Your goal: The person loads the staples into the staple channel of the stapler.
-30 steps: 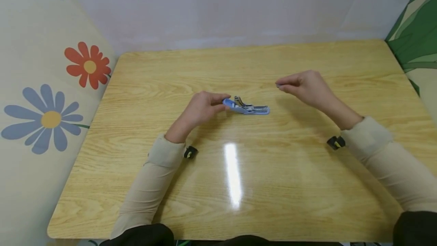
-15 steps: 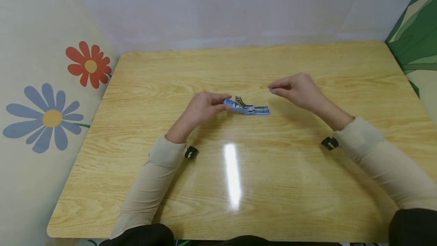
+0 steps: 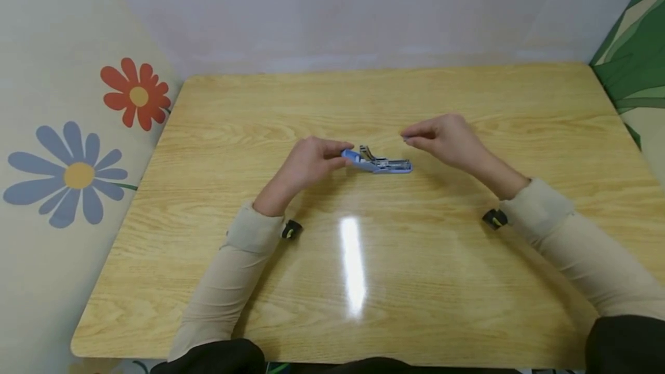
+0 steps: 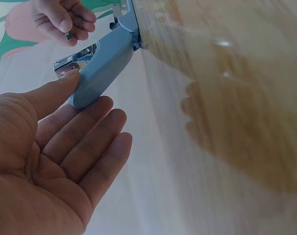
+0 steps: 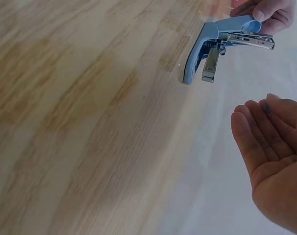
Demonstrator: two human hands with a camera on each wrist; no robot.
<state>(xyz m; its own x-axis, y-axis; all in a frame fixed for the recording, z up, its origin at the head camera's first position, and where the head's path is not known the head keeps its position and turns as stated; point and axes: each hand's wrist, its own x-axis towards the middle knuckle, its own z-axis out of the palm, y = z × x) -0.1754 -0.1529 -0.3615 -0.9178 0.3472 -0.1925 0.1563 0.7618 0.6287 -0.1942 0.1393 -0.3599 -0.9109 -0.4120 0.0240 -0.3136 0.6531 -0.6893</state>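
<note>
The right hand (image 3: 452, 140), pinching a tiny piece (image 4: 68, 35), has come left, which brings that piece nearer the opened blue stapler (image 3: 378, 165), whose left end the left hand (image 3: 310, 161) grips at mid-table (image 3: 426, 258).

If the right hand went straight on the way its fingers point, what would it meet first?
Likely the raised metal part of the stapler; depth is unclear, so the right hand might pass over it.

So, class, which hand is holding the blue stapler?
The left hand: it grips the blue stapler by one end, while the right hand pinches a tiny piece.
</note>
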